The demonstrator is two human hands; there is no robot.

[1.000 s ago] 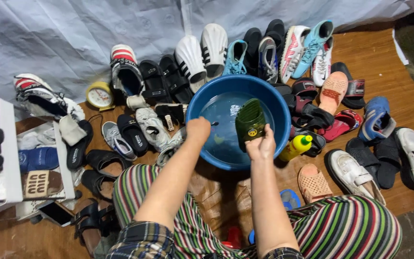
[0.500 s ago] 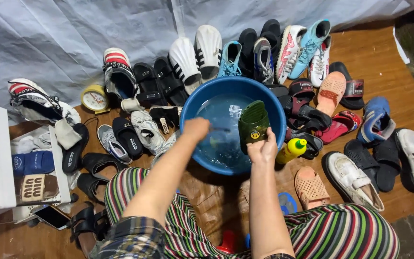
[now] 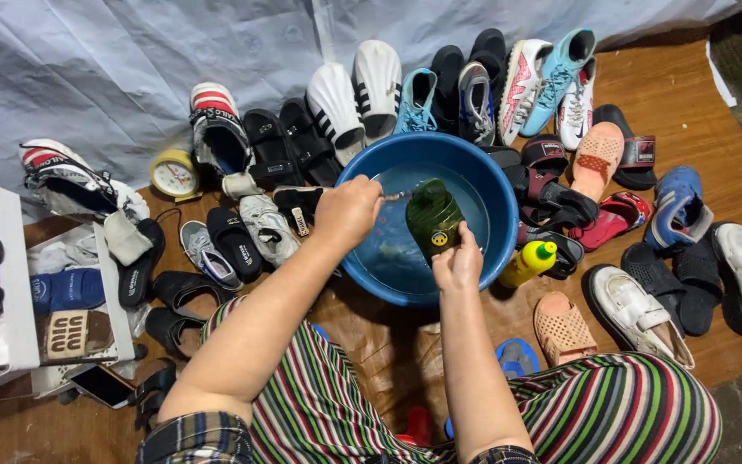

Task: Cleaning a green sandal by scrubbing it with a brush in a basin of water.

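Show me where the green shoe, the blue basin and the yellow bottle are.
green shoe [image 3: 432, 219], head view, on its upper side
blue basin [image 3: 498, 199], head view, on its right rim
yellow bottle [image 3: 526, 265], head view, on its body

Left hand [image 3: 349, 210] sits higher and further right than a second ago, now over the left rim of the blue basin [image 3: 483, 185], fist closed on a thin brush handle whose tip reaches toward the shoe.

Dark green shoe [image 3: 433, 219] is turned more upright, sole facing the camera, tilted toward upper left of the basin.

Right hand [image 3: 457, 262] has shifted slightly down toward the basin's near rim, gripping the shoe's lower end.

View has drifted a little.
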